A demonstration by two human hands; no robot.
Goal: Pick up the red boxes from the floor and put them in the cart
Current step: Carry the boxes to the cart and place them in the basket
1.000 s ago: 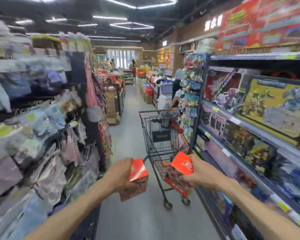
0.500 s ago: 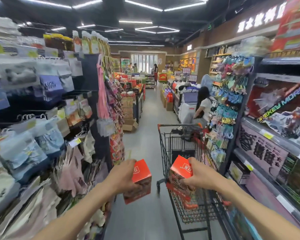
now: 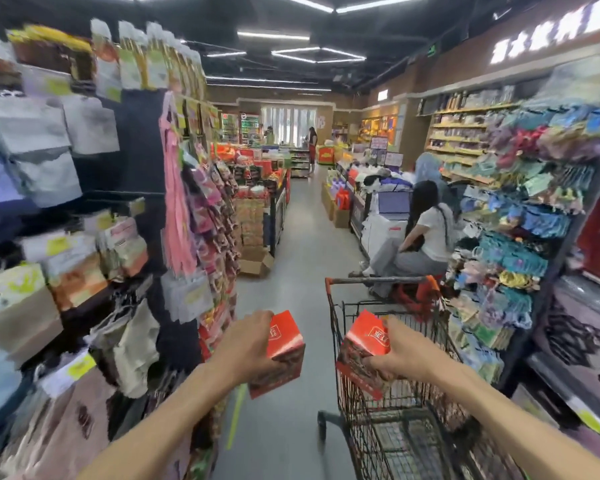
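2 red boxes up off the floor, 1 in each hand. Left red box (image 3: 280, 353) gripped by the left hand (image 3: 246, 348), fingers curled round its near side, hanging over bare aisle floor (image 3: 302, 237) at 9 o'clock of the cart (image 3: 388, 427). Right red box (image 3: 361, 351) clamped in the right hand (image 3: 404, 353), tilted, lower corner over the cart's left rim at about 10 o'clock of the wire basket; not yet set inside. Red-tipped cart handle at 12 o'clock, far from the wearer. At 1 o'clock beyond the cart, a seated person in a white top (image 3: 426, 237), back turned. At 3 o'clock, a rack of hanging hair accessories (image 3: 520, 216); at 9 o'clock, shelves of packaged goods (image 3: 66, 265), blurred. Farther along at 12 o'clock, stacked displays flanking the aisle and a standing person (image 3: 312, 147).
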